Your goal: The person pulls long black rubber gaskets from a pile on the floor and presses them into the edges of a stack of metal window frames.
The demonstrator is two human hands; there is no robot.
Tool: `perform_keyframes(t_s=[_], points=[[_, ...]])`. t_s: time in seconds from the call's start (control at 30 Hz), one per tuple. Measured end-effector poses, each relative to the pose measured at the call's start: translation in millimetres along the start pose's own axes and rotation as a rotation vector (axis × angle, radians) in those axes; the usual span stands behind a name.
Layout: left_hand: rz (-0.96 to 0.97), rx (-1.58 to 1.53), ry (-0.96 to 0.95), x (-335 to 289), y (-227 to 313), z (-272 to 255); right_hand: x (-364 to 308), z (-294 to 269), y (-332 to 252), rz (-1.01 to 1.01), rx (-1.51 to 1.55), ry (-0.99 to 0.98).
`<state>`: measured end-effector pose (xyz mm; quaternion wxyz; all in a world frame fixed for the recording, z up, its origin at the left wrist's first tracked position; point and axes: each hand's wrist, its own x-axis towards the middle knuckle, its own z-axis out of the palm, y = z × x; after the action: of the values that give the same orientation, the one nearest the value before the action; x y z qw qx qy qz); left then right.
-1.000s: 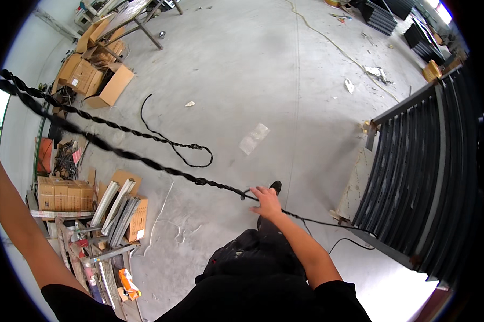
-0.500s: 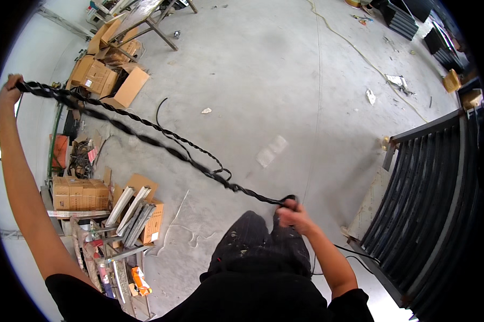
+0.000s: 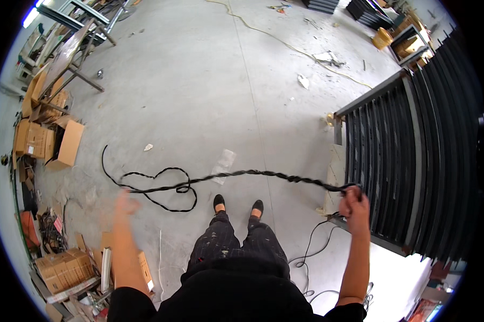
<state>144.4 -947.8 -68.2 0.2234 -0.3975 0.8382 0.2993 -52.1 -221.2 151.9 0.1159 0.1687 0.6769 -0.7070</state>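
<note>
A long black twisted cable (image 3: 251, 172) stretches across in front of me, bowed slightly upward in its middle. At its right end my right hand (image 3: 354, 204) is closed around it, with a small loop of cable by the fingers. My left hand (image 3: 127, 203), smeared by motion, is at the left part of the cable; whether its fingers grip it cannot be made out. Beyond the left hand, the thinner loose part of the cable curls in loops on the grey floor, and its free end bends away to the far left.
A metal rack (image 3: 379, 155) of dark slats stands close on my right. Thin black wires (image 3: 306, 257) trail near my right leg. Cardboard boxes (image 3: 64, 271) and scrap line the left side. A clear plastic piece (image 3: 224, 165) lies beneath the cable; a pale hose (image 3: 285, 44) crosses the far floor.
My left hand has come down from far out at the left toward my body. My right hand has moved right and up with the cable end. The view has shifted to the right.
</note>
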Motion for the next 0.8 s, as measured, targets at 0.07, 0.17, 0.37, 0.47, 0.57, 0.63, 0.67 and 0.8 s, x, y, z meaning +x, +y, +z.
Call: perform_keyframes(t_s=[0.07,0.17,0.37,0.47,0.57,0.63,0.67,0.8], points=[[-0.129,-0.961,-0.565,-41.7,120.0,103.6,-9.1,42.5,11.5,0.101,-0.073,-0.102],[-0.199,-1.085,-1.131,-149.7,294.1,182.2,-18.2,95.0,58.4,0.140,-0.289,-0.286],[-0.473,-1.195,-1.033,-159.6,353.6,231.5,-63.3,169.4,95.2,-0.213,-0.965,-0.352],[-0.775,-1.423,-0.725,-123.3,340.5,220.7,-82.1,167.8,83.9,-0.198,-1.017,-0.409],[-0.866,-1.519,-0.782,-89.7,305.9,239.4,-98.0,156.7,67.6,-0.151,-0.904,-0.402],[-0.803,-1.490,-0.789,-98.6,322.6,231.6,-104.0,147.0,54.0,-0.086,-0.808,-0.359],[-0.810,-1.538,-0.699,-93.1,324.6,228.7,-108.3,141.1,43.4,-0.020,-0.759,-0.359],[-0.774,-1.738,-0.432,-21.9,269.1,218.4,-121.0,105.4,-1.9,0.192,-0.582,-0.308]])
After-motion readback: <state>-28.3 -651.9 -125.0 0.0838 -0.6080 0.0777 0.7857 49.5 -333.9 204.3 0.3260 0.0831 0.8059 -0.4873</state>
